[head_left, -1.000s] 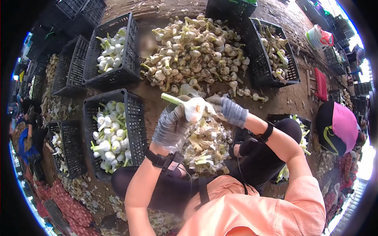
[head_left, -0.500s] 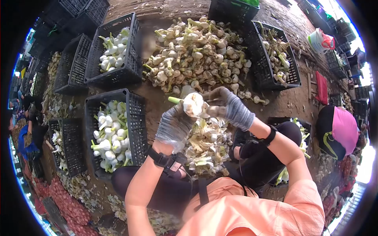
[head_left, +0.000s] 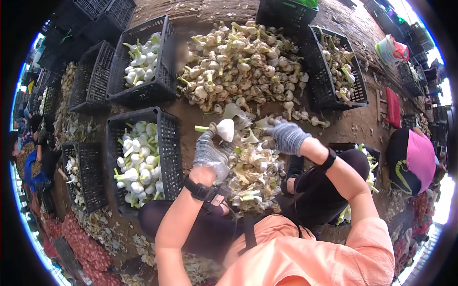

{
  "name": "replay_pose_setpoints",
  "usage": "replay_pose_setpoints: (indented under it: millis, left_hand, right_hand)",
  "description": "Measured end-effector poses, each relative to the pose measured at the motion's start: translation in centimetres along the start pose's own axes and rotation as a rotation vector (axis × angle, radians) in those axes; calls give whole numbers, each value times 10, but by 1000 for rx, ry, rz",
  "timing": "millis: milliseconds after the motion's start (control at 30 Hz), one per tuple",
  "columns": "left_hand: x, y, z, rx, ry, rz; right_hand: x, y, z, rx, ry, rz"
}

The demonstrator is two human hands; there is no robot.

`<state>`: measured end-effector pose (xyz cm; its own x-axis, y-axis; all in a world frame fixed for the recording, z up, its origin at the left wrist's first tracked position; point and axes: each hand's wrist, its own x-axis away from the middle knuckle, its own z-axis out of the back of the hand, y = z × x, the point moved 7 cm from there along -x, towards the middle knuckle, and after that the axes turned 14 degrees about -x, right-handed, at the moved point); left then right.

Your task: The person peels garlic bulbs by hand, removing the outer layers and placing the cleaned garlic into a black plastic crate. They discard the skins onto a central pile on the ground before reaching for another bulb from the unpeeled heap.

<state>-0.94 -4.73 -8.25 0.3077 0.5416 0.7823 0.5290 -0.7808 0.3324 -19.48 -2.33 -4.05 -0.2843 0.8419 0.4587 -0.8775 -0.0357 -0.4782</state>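
Note:
My left hand (head_left: 210,148), in a grey knit glove, grips a garlic bulb (head_left: 225,129) with a smooth white surface, its short green stem pointing left. My right hand (head_left: 288,136), gloved alike, is apart from the bulb, to its right. Its curled, slightly blurred fingers pinch what looks like loose garlic skin (head_left: 262,123). Below and between the hands lies a heap of garlic peelings (head_left: 254,174). Beyond them is a large pile of unpeeled garlic (head_left: 243,66) with brownish skins and dry stems.
A black crate (head_left: 172,157) of white garlic stands left of my hands, and another black crate (head_left: 164,90) lies beyond it. Right of the pile is a crate of rough garlic (head_left: 311,86). A red stool (head_left: 392,108) and a white bucket (head_left: 384,50) stand farther right. Other people work at both sides.
My hands have moved apart, the right one drawing back from the bulb. The bulb has turned from ragged brownish skin to clean white and shifted slightly left in my left hand.

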Motion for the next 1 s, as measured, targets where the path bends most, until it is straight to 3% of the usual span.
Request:
replay_pose_setpoints:
  millis: [100,167,233,300,367,433,467,500,533,633,667,800,900,933,967,1000]
  left_hand:
    - [-9,25,6,122,33,-67]
    - [-5,78,-1,26,10,-326]
    - [21,138,-22,-7,-153,-662]
    - [72,174,-52,-201,-180,-983]
    - [85,194,-44,-723,196,-1297]
    - [73,194,-32,102,-358,-896]
    - [66,193,-27,42,-409,-849]
    - [62,185,-24,71,-219,-796]
    - [53,176,-24,73,-257,-703]
    - [38,152,-28,27,-311,-555]
    - [35,139,-33,-24,-328,-496]
    - [30,106,-39,-91,-248,-393]
    - [25,93,-32,-189,-171,-372]
    - [21,89,-29,-177,-190,-351]
    - [19,87,-26,-168,-185,-360]
    - [17,82,-24,-160,-182,-324]
  right_hand:
    - [-7,6,-38,-82,-218,-41]
    - [-5,12,-52,-70,-344,-72]
    - [-8,20,-56,-81,-325,-64]
    - [-8,38,-60,-174,-269,-89]
    - [-22,73,-76,-139,-321,-168]
    - [-43,126,-99,-215,-293,-70]
    - [-43,142,-95,-243,-301,-183]
    - [-61,203,-127,-100,-328,-388]
    - [-59,209,-121,-107,-328,-399]
    - [-56,217,-65,137,-14,-541]
    - [-58,220,-57,174,148,-490]
    - [-98,253,-80,449,159,-227]
    - [-118,273,-74,276,191,-297]
    - [-115,254,-73,533,47,-102]
    - [-121,258,-73,540,45,-90]
    - [-125,272,-69,376,138,-185]
